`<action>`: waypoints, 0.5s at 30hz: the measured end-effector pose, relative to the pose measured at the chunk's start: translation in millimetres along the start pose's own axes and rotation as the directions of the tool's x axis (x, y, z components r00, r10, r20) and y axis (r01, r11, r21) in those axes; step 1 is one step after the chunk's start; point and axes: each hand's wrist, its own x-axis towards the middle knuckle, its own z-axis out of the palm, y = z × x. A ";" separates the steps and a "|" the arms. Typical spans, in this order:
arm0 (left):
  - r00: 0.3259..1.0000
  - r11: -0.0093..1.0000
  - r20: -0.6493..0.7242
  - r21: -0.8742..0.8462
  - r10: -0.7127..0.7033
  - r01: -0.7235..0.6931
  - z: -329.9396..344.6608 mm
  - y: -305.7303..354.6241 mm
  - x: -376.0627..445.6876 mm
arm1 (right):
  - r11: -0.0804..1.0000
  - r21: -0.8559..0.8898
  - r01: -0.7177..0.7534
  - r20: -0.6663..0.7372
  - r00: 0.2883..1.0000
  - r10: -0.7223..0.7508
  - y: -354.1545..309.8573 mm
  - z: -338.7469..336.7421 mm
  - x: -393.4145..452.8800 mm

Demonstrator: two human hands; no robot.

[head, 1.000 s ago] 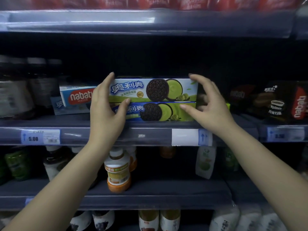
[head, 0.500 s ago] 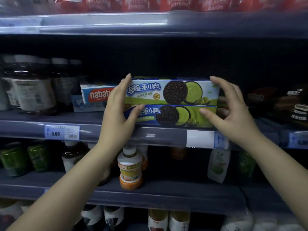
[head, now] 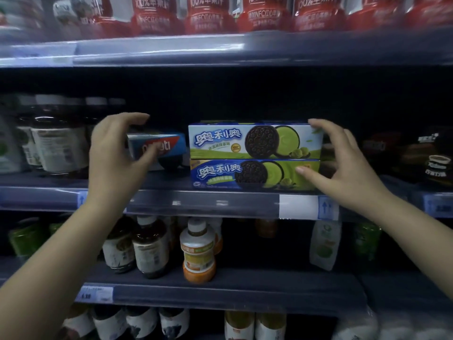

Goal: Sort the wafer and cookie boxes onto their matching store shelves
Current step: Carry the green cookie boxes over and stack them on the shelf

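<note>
Two green-and-blue cookie boxes lie stacked on the middle shelf (head: 220, 203), the upper box (head: 220, 141) on the lower box (head: 220, 174). My right hand (head: 343, 163) is at their right end, fingertips on the upper box's top corner and thumb on the lower box's front. To their left a blue wafer box (head: 171, 143) lies on another box. My left hand (head: 115, 155) hovers in front of the wafer box's left end, fingers curved above it and thumb across its front, holding nothing.
Dark jars (head: 56, 141) stand at the shelf's left, and dark snack packs (head: 431, 155) at its right. Red juice packs (head: 208, 15) line the shelf above. Drink bottles (head: 198, 251) fill the shelf below. Price tags run along the shelf rails.
My left hand has left the cookie boxes and moved left to the wafer box. My right hand stays at the stack's right end. The view has shifted left and closer.
</note>
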 end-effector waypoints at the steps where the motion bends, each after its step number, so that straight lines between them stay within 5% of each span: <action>1: 0.998 1.000 0.057 0.016 -0.017 0.016 0.5 -5.1 0.4 | 1.000 0.019 0.002 -0.009 1.000 -0.002 0.3 1.3 -0.6; 5: 0.972 0.999 0.230 0.043 -0.039 0.030 8.1 -19.3 -4.1 | 0.999 0.053 0.001 -0.023 1.000 0.001 2.4 2.9 -0.4; 15: 0.998 0.998 0.029 -0.027 -0.059 0.059 -3.6 -25.0 -1.2 | 0.984 0.179 -0.003 -0.049 0.999 0.012 5.5 8.8 -2.2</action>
